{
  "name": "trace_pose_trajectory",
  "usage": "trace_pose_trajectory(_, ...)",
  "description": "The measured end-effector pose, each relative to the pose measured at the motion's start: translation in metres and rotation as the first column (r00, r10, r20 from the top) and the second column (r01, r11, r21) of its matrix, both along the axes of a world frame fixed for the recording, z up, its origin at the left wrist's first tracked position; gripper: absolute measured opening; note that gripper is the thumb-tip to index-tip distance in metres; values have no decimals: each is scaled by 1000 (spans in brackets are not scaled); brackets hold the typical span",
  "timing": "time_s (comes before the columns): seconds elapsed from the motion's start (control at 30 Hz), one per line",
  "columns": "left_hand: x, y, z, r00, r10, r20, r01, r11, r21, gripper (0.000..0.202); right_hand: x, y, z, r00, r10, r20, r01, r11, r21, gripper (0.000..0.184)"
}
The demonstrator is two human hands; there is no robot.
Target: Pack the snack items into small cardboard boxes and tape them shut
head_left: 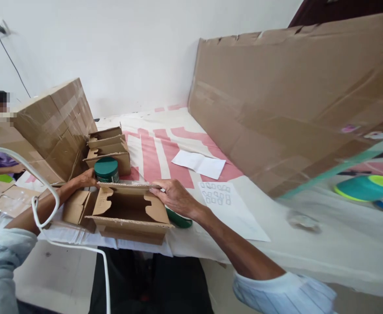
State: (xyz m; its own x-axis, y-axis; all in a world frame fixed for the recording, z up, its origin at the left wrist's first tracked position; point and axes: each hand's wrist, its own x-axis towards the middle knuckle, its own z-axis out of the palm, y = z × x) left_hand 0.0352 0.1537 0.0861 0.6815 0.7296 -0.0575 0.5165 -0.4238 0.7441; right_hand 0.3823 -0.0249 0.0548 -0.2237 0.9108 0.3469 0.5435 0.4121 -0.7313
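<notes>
An open cardboard box (132, 231) lies in front of me at the table's near edge, its flaps raised and its inside dark. My right hand (176, 198) pinches the far flap near its right end. At the far left corner, my left hand (87, 178) is closed at the flap's edge, some fingers hidden. Just beyond that hand stands a jar with a green lid (106, 168). Another dark green rounded object (180, 219) shows partly from behind the box's right side. To the left, a smaller cardboard box (76, 207) sits beside the open one.
Several open small boxes (109, 146) stand in a row behind the jar. Large cartons (55, 126) rise at left, and a big cardboard panel (286, 100) at right. Papers (232, 209) lie on the cloth. A white cable (55, 196) loops across my left arm. Another person's arm (3, 170) shows at far left.
</notes>
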Motion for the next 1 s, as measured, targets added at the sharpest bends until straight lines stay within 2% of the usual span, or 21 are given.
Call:
trace_pose_trajectory(0.07,-10,-9,11,991,120,-60,-109,981,159,90,0,1,0,1000,-10,1,10,1000,3,31)
trace_pose_trajectory(0.13,-13,-19,23,968,199,-151,-128,915,384,101,-1,2,1,1000,-17,4,17,1000,-2,31)
trace_pose_trajectory(0.2,-7,-30,33,926,190,-326,15,845,534,109,-3,3,4,1000,-6,4,6,1000,-14,32)
trace_pose_trajectory(0.3,10,-39,40,773,162,-613,273,788,552,118,-6,4,7,1000,27,3,-26,999,-26,32)
trace_pose_trajectory(0.37,22,-38,39,686,213,-695,329,761,558,113,-7,4,8,999,38,4,-38,999,-25,31)
trace_pose_trajectory(0.47,33,-27,35,655,275,-704,320,743,588,100,-7,5,8,999,48,0,-48,999,-21,30)
trace_pose_trajectory(0.57,40,-9,32,677,292,-676,280,747,603,103,-5,8,8,998,58,-3,-58,998,-18,31)
trace_pose_trajectory(0.87,65,76,24,706,404,-581,116,744,658,103,1,18,10,998,60,-22,-60,997,-37,34)
trace_pose_trajectory(1.0,69,98,21,708,457,-538,48,729,683,102,6,30,11,1000,13,-13,-13,1000,-19,32)
